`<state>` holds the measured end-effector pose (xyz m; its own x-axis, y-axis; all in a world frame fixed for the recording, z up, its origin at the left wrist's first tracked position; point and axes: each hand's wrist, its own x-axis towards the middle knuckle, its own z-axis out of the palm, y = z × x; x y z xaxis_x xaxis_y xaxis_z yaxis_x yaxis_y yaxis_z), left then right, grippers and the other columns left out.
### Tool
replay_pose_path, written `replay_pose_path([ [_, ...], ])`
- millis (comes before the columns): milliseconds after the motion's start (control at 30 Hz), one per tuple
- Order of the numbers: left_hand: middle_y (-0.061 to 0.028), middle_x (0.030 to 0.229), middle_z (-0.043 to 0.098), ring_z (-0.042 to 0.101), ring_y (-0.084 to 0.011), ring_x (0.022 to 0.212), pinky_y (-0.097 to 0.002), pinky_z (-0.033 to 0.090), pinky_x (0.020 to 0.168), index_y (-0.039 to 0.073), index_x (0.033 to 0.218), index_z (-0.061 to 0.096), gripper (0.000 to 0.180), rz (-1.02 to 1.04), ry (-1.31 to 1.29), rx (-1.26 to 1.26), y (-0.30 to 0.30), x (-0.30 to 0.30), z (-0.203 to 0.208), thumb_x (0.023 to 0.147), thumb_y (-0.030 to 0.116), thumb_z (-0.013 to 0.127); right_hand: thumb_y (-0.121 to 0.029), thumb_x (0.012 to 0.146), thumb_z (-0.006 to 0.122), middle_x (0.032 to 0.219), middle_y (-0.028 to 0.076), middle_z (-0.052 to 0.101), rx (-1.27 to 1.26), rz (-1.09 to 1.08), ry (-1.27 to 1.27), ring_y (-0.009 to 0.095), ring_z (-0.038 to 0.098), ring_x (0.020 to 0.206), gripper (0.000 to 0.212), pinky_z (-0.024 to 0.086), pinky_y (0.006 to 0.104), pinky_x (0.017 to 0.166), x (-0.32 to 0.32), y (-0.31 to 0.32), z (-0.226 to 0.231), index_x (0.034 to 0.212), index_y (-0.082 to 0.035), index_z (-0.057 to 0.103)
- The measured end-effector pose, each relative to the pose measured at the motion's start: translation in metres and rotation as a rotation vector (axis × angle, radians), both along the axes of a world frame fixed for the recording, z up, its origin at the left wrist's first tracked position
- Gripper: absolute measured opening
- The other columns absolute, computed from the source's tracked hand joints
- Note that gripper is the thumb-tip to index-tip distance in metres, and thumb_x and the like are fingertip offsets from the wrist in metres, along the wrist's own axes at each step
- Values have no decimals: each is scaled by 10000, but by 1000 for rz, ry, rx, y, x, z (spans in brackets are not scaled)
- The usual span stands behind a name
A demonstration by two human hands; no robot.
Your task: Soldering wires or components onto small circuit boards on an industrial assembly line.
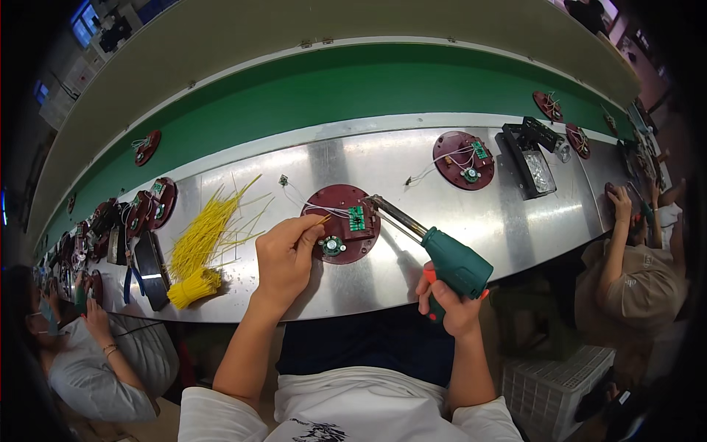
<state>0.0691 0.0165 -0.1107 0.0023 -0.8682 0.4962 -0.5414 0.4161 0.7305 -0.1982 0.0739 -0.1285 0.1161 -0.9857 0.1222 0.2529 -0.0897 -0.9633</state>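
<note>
Here, left hand (286,254): pinches a thin yellow wire (322,219) at the round dark red disc (341,223) on the shiny metal table (456,221).
Right hand (451,303): wrapped tight round the green soldering gun (442,254), tip at the small green board (357,218).
Wire: looks light and bendy; hold near its end.
Gun: looks stiff, maybe hot at the tip; hold by the handle.
Yellow wire pile (202,239): left of the disc.
White crate (556,387): on the floor, right; no labels I can see.

bright overhead light glares off the steel bench (412,166); edges bend and darken (fisheye), centre sharp.
</note>
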Motion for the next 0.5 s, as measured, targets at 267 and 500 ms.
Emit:
replay_pose_path([
  [267, -130, 761, 656, 633, -290, 680, -361, 499, 608, -16, 947, 686, 79, 13, -134, -70, -2, -7, 3, 880, 17, 660, 27, 878, 618, 891, 141, 682, -29, -24, -39, 137, 620, 588, 319, 512, 254, 517, 3, 10, 6, 1196, 51, 607],
  [500, -130, 803, 657, 626, -291, 687, -368, 496, 608, -16, 932, 682, 74, -51, -182, -112, -5, -6, 3, 864, 6, 661, -99, 924, 584, 1040, 226, 616, -191, 32, 176, 180, 583, 531, 405, 480, 282, 466, -6, 18, 1, 1281, 79, 514],
])
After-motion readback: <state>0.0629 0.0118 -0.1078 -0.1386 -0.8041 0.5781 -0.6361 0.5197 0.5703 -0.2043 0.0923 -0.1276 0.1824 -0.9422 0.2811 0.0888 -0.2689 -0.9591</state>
